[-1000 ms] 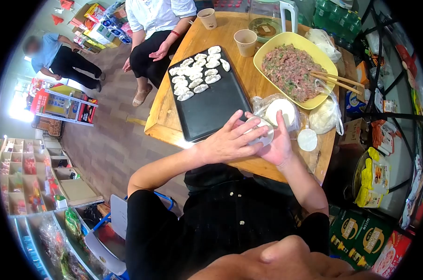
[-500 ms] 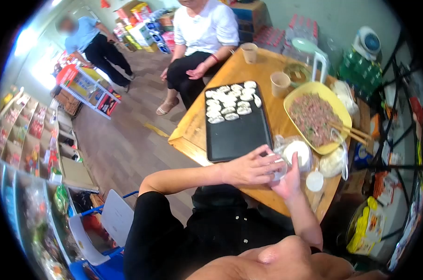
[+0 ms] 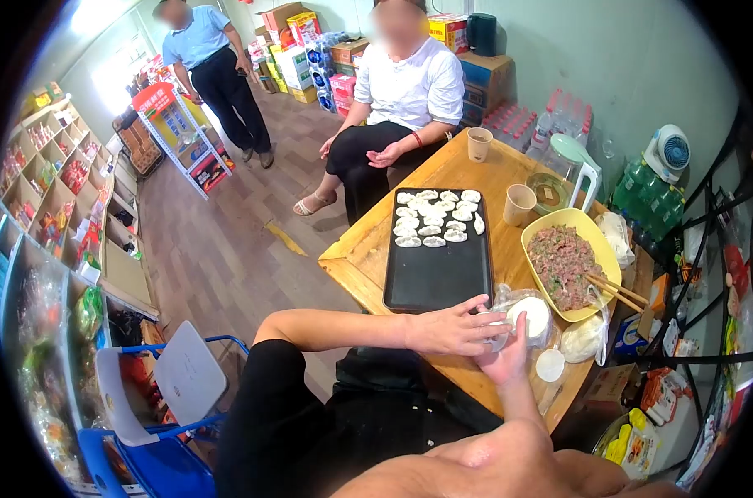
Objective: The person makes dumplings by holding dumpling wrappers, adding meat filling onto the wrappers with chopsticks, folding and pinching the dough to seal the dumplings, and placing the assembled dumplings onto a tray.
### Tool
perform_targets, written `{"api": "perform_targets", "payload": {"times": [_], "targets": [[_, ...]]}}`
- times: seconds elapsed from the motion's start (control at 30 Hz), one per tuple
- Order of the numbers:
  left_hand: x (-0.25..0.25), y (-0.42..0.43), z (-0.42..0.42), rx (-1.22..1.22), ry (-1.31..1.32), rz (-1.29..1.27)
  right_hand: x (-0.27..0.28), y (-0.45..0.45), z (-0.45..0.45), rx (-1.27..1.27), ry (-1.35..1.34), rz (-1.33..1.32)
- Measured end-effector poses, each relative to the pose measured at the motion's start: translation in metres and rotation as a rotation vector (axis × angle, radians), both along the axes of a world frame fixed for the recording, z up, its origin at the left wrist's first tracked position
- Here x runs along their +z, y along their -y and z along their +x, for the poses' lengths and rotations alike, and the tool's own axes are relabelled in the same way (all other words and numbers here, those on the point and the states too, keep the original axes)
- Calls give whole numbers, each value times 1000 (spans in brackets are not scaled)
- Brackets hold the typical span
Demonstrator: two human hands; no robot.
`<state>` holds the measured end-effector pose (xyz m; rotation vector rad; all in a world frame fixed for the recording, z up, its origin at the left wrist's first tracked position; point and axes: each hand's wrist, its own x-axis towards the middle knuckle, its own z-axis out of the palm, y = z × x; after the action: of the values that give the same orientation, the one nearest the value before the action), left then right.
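Note:
My left hand (image 3: 453, 329) reaches in from the left, its fingers over a pale round dough wrapper (image 3: 498, 331). Cupped beneath and beside that wrapper is my right hand (image 3: 506, 362), thumb raised. Both hands touch it at the table's near edge. A black tray (image 3: 437, 278) with several filled dumplings (image 3: 432, 220) on its far half lies just beyond them. Close to my right hand are a stack of round wrappers (image 3: 529, 316) in plastic and a single wrapper (image 3: 550, 365). A yellow bowl (image 3: 611, 264) holds minced filling (image 3: 563, 264) and chopsticks (image 3: 616, 288).
Two paper cups (image 3: 519, 203) and a lidded jug (image 3: 569, 170) stand on the wooden table (image 3: 361, 260). Bagged dough (image 3: 582, 339) is at its right. One person (image 3: 405, 91) sits beyond the table; another (image 3: 213, 70) stands farther back. A folding chair (image 3: 190, 373) is at left.
The view has tilted up, so the table and tray sit lower and farther right, and more of the room shows. Both hands stay together around the wrapper, with the left fingers now closer together.

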<state>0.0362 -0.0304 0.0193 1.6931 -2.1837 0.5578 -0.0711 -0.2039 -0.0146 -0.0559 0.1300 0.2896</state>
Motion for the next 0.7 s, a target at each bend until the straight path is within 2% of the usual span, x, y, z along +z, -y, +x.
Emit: {"api": "perform_targets", "payload": {"times": [0.03,0.13,0.23,0.37,0.43,0.47,0.5,0.53,0.57,0.6,0.63,0.67,0.7], "targets": [[1,-1,-1,5,5,-15,-1,-1,0,6,12,-95],[4,-5,-4,30,40,59,-10,-1,2,2,-31,-79],[-2,-4,-4,21,96,16,-5,-5,2,21,-8,-110],[-4,-4,-6,38,37,13,-3,-9,1,-54,-75,-112],[-12,0,-6,42,27,-101,-8,-6,1,-44,-95,-175],[-12,0,-5,44,25,-116,-4,-6,-2,-27,-55,-87],[-11,0,-4,67,14,-115,-30,-1,-1,6,165,81],[-10,-1,-6,94,10,-115,-10,-5,-1,59,179,118],[-11,-1,-6,111,-60,-125,-6,-5,-1,14,-8,-43],[-9,-1,-8,133,-128,-132,-6,-6,-4,-9,-30,-31],[-7,1,-13,168,-284,-173,-7,-7,-7,-9,20,-97],[-1,4,-13,158,-289,-166,-6,-6,-5,-6,85,-170],[3,5,-15,228,-455,-173,-5,-8,-6,-12,87,-202]]}}
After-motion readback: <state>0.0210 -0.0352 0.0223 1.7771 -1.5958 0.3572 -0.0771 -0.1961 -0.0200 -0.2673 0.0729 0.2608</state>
